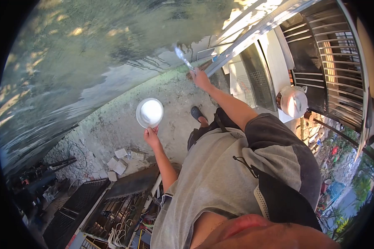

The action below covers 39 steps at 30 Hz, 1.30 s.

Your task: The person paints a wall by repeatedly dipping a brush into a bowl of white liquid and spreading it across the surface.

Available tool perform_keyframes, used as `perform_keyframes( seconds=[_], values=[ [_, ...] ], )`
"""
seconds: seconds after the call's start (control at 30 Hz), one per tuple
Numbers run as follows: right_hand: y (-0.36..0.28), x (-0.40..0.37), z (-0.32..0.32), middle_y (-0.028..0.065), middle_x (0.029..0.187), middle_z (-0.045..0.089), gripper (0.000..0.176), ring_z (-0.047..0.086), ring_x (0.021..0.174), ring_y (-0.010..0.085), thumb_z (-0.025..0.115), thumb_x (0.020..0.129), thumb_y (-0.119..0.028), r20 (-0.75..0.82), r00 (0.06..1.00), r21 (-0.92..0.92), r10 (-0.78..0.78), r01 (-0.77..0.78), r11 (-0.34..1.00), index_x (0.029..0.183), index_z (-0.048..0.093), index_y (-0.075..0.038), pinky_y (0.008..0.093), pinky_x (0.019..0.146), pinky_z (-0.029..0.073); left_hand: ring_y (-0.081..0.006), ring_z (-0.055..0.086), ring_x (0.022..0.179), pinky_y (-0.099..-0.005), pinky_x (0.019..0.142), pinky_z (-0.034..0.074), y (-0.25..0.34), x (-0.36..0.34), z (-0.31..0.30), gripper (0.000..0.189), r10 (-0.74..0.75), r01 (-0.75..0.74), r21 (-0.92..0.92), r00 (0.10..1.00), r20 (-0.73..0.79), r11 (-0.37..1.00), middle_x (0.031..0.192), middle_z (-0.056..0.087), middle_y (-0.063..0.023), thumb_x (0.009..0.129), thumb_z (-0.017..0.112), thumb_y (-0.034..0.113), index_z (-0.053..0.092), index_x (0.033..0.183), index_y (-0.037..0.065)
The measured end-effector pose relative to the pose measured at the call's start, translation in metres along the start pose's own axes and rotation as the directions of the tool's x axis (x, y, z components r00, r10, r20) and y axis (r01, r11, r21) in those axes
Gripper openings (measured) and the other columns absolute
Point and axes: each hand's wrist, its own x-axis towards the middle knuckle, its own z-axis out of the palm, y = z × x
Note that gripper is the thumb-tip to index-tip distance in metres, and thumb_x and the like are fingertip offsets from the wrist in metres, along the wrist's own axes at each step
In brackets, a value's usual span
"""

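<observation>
**Head view: bowl and brush at the wall**

The left hand (151,137) is raised with the arm bent, its fingers closed on the rim of a white bowl (150,112) held above the concrete floor (112,124). The right hand (201,79), arm stretched forward, is wrapped tight around a brush (183,58) whose tip meets the wall (91,50).

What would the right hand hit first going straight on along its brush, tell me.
The grey wall: the right hand points its brush at it, tip apparently at or near the surface, though depth is unclear.
</observation>
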Motion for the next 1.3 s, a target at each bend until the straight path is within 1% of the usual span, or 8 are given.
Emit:
perform_keyframes(
  seconds=[0.13,0.23,0.33,0.47,0.53,0.7,0.87,1.3],
  values=[
    [-0.01,-0.011,-0.015,0.0264,0.075,0.062,0.03,0.062,0.077,0.043,0.055,0.092,-0.031,0.266,0.944,-0.082,-0.196,0.225,0.971,0.097,0.056,-0.002,0.053,0.066,0.047,-0.0185,0.067,0.078,-0.0291,0.074,0.054,0.0,0.0,-0.003,0.022,-0.01,0.01,-0.008,1.0,-0.003,1.0,0.081,0.064,-0.0068,0.096,0.044,0.013,0.055,0.08,0.002],
    [0.026,0.031,-0.026,0.0272,0.083,0.063,0.032,0.062,0.084,0.043,0.055,0.091,-0.033,-0.011,0.996,-0.153,0.088,-0.088,0.984,0.095,0.06,-0.001,0.0495,0.073,0.049,-0.0184,0.067,0.078,-0.0287,0.073,0.054,0.004,0.002,0.0,0.024,-0.003,0.003,0.003,1.0,0.002,1.0,0.081,0.063,-0.0066,0.096,0.044,0.013,0.05,0.074,0.005],
    [0.061,0.057,-0.051,0.025,0.095,0.065,0.038,0.062,0.093,0.0417,0.052,0.092,-0.035,-0.278,0.828,-0.085,0.487,-0.526,0.846,0.096,0.062,0.002,0.0473,0.08,0.05,-0.0183,0.067,0.078,-0.0285,0.073,0.054,0.001,0.004,-0.003,0.024,0.002,-0.002,0.013,1.0,0.006,1.0,0.081,0.063,-0.0066,0.096,0.044,0.013,0.05,0.074,0.005],
    [0.139,0.095,-0.016,0.0267,0.1,0.064,0.04,0.061,0.099,0.0413,0.05,0.093,-0.035,-0.229,0.802,-0.151,0.552,-0.589,0.794,0.097,0.062,0.003,0.0466,0.083,0.049,-0.018,0.067,0.077,-0.0286,0.073,0.054,-0.002,0.005,0.001,0.02,-0.004,0.004,0.025,1.0,0.026,1.0,0.082,0.064,-0.0069,0.096,0.045,0.013,0.056,0.084,0.001],
    [0.226,0.155,0.058,0.0263,0.099,0.064,0.039,0.061,0.099,0.0417,0.05,0.093,-0.035,-0.291,0.785,0.093,0.548,-0.547,0.832,0.097,0.061,0.002,0.0473,0.083,0.049,-0.0176,0.066,0.076,-0.0286,0.073,0.054,-0.001,0.004,0.001,0.02,-0.006,0.006,0.026,1.0,0.031,1.0,0.082,0.064,-0.0071,0.096,0.044,0.013,0.057,0.088,0.0],
    [0.055,0.069,0.004,0.0263,0.093,0.064,0.035,0.062,0.091,0.0426,0.051,0.093,-0.034,-0.268,0.874,-0.052,0.404,-0.432,0.9,0.093,0.059,0.001,0.0487,0.079,0.05,-0.0162,0.065,0.075,-0.0285,0.073,0.054,0.003,0.005,0.001,0.021,-0.012,0.011,0.017,0.999,0.051,1.0,0.082,0.064,-0.0074,0.096,0.044,0.014,0.057,0.088,0.0],
    [0.012,-0.04,0.002,0.0235,0.075,0.062,0.031,0.062,0.076,0.0436,0.055,0.092,-0.036,0.252,0.967,-0.167,-0.026,0.07,0.984,0.094,0.055,-0.004,0.0528,0.067,0.047,-0.016,0.065,0.074,-0.0286,0.073,0.054,-0.003,0.013,0.007,0.023,-0.024,0.022,0.028,0.997,0.074,0.999,0.077,0.061,-0.0052,0.097,0.045,0.015,0.055,0.082,0.001],
    [-0.101,-0.114,-0.185,0.0168,0.076,0.063,0.035,0.062,0.072,0.0359,0.055,0.091,-0.041,0.147,0.967,-0.258,-0.206,0.238,0.936,0.098,0.06,-0.007,0.0444,0.063,0.048,-0.0194,0.067,0.075,-0.0286,0.07,0.055,0.01,0.027,0.061,0.024,0.092,-0.098,0.009,0.957,0.274,0.995,0.081,0.065,-0.0116,0.095,0.048,0.013,0.059,0.088,-0.007]
  ],
)
